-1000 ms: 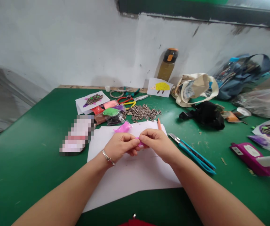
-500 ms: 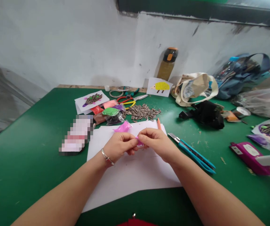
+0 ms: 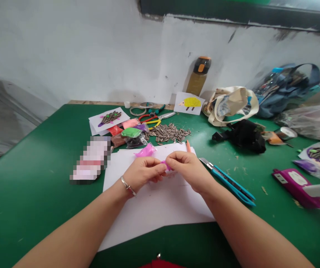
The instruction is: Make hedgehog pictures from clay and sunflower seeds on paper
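A small piece of pink modelling clay (image 3: pixel 166 166) is pinched between both hands above the white paper (image 3: pixel 146 219). My left hand (image 3: pixel 144 170), with a silver bracelet at its wrist, is closed on the clay from the left. From the right, my right hand (image 3: pixel 186 167) grips it between thumb and fingers. Just beyond the left hand lies a packet of pink clay (image 3: pixel 146 150). An orange pen-like stick (image 3: pixel 188 146) lies past the right hand. The undersides of the fingers are hidden.
Sunflower seeds (image 3: pixel 168 133), clay packets (image 3: pixel 131 132) and pliers (image 3: pixel 149 118) lie toward the wall. A blue utility knife (image 3: pixel 227 180) with its blade showing is at right. A pixelated phone-like object (image 3: pixel 91 160) lies left. Bags (image 3: pixel 232 106) and a bottle (image 3: pixel 198 76) stand behind.
The right thumb and fingers have shifted slightly right, and more of the pink clay shows between the hands. The things on the table have not moved.
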